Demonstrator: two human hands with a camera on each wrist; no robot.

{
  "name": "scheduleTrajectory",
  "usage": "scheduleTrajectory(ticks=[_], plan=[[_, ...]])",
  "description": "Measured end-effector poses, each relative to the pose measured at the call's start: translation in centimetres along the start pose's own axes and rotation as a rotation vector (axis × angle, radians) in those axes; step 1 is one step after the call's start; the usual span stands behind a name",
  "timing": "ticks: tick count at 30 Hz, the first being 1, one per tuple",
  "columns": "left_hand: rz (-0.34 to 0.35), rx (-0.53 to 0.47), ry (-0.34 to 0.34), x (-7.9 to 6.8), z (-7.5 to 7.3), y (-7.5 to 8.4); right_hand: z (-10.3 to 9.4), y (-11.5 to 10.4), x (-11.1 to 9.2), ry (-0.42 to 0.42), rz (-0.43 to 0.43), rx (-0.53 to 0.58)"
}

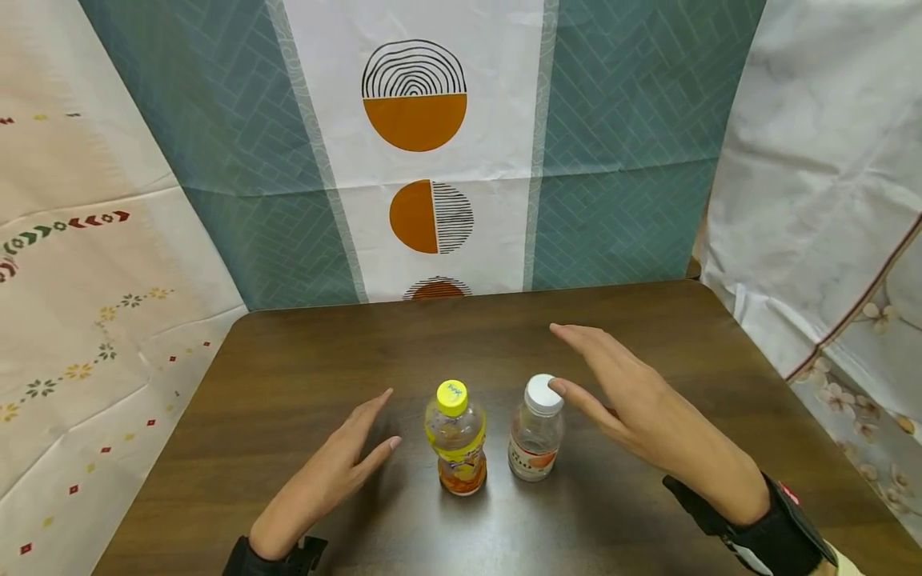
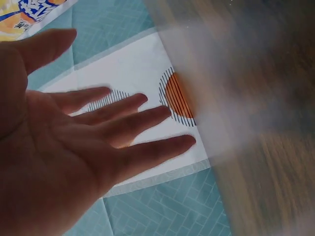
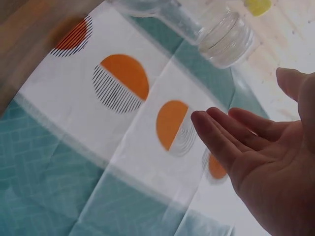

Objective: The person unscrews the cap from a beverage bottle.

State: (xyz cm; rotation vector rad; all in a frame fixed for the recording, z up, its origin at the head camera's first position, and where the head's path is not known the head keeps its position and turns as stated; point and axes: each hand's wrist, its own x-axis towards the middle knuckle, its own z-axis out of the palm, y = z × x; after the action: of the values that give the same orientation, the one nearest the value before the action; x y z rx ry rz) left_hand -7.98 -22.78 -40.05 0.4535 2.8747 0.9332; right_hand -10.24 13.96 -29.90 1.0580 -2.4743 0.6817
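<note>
Two small plastic bottles stand upright side by side on the wooden table in the head view. One has a yellow cap (image 1: 452, 398) and amber liquid low in its clear body; the other is a clear bottle (image 1: 529, 436) with a white cap and an orange-and-white label. To the left of the yellow-capped bottle is my left hand (image 1: 334, 468), fingers extended and apart from it. My right hand (image 1: 641, 404), fingers straight, hovers right of the white-capped bottle, its thumb overlapping the cap's edge in view; contact cannot be told. A bottle neck (image 3: 224, 42) shows in the right wrist view.
The brown wooden table (image 1: 324, 344) reaches back to a hanging teal-and-white cloth (image 1: 612, 224) with orange circle prints. Patterned pale cloths hang at the left (image 1: 94, 320) and right (image 1: 807, 200) sides.
</note>
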Motion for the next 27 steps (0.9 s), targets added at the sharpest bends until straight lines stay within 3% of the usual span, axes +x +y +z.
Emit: scheduleTrajectory(ticks=[4, 11, 20, 27], plan=[[0.06, 0.016, -0.005, -0.2, 0.1, -0.2, 0.4, -0.7, 0.9, -0.011, -0.044, 0.011], [0.043, -0.039, -0.039, -0.6, 0.2, -0.3, 1.0, -2.0, 2.5, -0.048, -0.103, 0.033], [0.121, -0.128, -0.011, -0.9, 0.6, -0.4, 2.1, -3.7, 4.2, -0.05, -0.208, 0.062], [0.133, -0.167, -0.015, -1.3, 1.4, -0.7, 2.6, -4.8, 5.2, -0.085, -0.194, 0.063]])
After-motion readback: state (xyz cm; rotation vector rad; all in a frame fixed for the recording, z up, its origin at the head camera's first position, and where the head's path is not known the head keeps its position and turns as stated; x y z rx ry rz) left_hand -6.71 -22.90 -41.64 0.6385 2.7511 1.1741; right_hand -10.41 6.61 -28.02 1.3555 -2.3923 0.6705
